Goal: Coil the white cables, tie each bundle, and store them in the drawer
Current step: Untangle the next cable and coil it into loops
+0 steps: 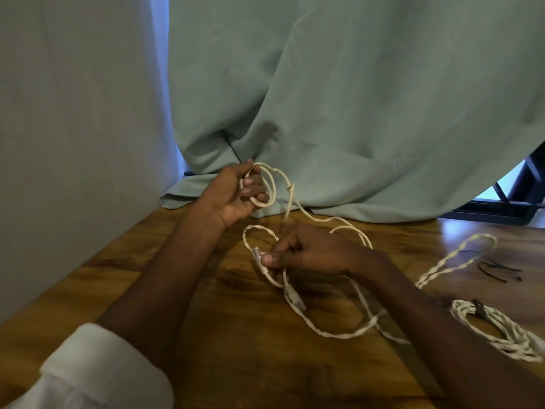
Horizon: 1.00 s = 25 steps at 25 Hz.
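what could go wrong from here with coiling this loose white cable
1. The loose cable crosses itself in twisted loops on the table, so pulling it in may tighten a snag.
2. The left hand grips only a few small loops; they could spring apart as more are added.
3. The slack runs close to the tied bundle and might drag it while the right hand feeds cable.

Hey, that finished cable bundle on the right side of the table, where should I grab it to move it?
Take the tied cable bundle at its far-left end, beside the black tie, coming down from above. There the loops are cinched tight enough for one grip; toward the near-right end they spread looser on the wooden table and may slip apart.
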{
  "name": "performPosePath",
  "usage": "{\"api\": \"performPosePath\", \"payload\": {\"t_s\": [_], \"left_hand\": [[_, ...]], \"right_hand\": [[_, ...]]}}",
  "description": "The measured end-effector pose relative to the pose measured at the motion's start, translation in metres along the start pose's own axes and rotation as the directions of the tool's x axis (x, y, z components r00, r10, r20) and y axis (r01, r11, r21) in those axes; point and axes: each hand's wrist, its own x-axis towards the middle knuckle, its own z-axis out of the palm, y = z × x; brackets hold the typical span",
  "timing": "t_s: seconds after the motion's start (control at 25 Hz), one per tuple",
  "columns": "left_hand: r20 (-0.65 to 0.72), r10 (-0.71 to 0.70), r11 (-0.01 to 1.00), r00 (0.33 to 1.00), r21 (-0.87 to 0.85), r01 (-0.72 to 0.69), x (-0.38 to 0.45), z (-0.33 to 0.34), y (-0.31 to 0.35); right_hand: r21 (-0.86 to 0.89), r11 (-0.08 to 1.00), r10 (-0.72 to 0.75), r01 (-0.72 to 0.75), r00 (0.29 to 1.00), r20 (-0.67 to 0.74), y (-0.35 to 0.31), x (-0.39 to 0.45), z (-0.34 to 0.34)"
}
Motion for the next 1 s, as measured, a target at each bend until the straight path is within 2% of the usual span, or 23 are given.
{"api": "performPosePath", "payload": {"t_s": [0.12, 0.24, 0.28, 0.36, 0.4, 0.44, 0.48, 0.52, 0.56, 0.68, 0.72, 0.84, 0.92, 1.0], "left_hand": [[-0.004, 0.060, 0.993, 0.998, -0.103, -0.060, 0.002, 0.020, -0.019], [-0.002, 0.038, 0.999, 0.999, -0.008, -0.038, 0.003, 0.029, -0.039], [-0.005, 0.028, 0.999, 1.000, 0.025, -0.028, 0.003, 0.030, -0.045], [0.001, 0.029, 0.993, 1.000, 0.111, -0.029, 0.001, 0.030, -0.052], [0.015, 0.038, 0.986, 0.999, 0.161, -0.040, 0.001, 0.029, -0.053], [0.038, 0.045, 0.980, 0.998, 0.194, -0.051, 0.000, 0.029, -0.053], [0.077, 0.042, 0.976, 0.996, 0.208, -0.057, 0.000, 0.029, -0.052], [0.126, 0.032, 0.974, 0.991, 0.217, -0.059, -0.001, 0.028, -0.051], [0.174, 0.021, 0.970, 0.985, 0.234, -0.061, -0.003, 0.029, -0.049], [0.260, -0.011, 0.960, 0.966, 0.273, -0.063, -0.009, 0.030, -0.049], [0.280, -0.024, 0.960, 0.960, 0.273, -0.056, -0.011, 0.030, -0.048], [0.360, -0.076, 0.969, 0.930, 0.246, -0.016, -0.014, 0.031, -0.045], [0.431, -0.075, 0.994, 0.899, 0.106, 0.032, -0.015, 0.033, -0.042], [0.401, 0.031, 0.995, 0.916, -0.102, 0.011, -0.014, 0.038, -0.039]], "right_hand": [[0.000, 0.995, -0.098, 0.098, 0.993, 0.060, -0.002, 0.000, 0.002], [0.220, 0.962, -0.175, 0.159, 0.983, 0.056, 0.004, -0.003, -0.009], [0.273, 0.947, -0.179, 0.169, 0.984, 0.010, 0.005, -0.006, -0.015], [0.258, 0.943, -0.152, 0.212, 0.960, -0.235, 0.007, -0.011, -0.025], [0.183, 0.960, -0.123, 0.213, 0.904, -0.410, 0.011, -0.010, -0.027], [0.072, 0.980, -0.106, 0.184, 0.795, -0.598, 0.017, -0.007, -0.027], [-0.052, 0.992, -0.117, 0.119, 0.650, -0.751, 0.024, -0.003, -0.027], [-0.155, 0.987, -0.147, 0.031, 0.538, -0.830, 0.031, 0.002, -0.027], [-0.220, 0.975, -0.171, -0.039, 0.506, -0.846, 0.038, 0.005, -0.027], [-0.284, 0.958, -0.194, -0.049, 0.621, -0.760, 0.056, 0.012, -0.031], [-0.287, 0.957, -0.203, -0.033, 0.631, -0.749, 0.058, 0.013, -0.033], [-0.241, 0.970, -0.188, -0.013, 0.589, -0.786, 0.060, 0.012, -0.035], [-0.140, 0.990, -0.113, -0.005, 0.562, -0.819, 0.062, 0.011, -0.035], [-0.049, 0.997, -0.009, -0.053, 0.582, -0.813, 0.061, 0.010, -0.033]]}}
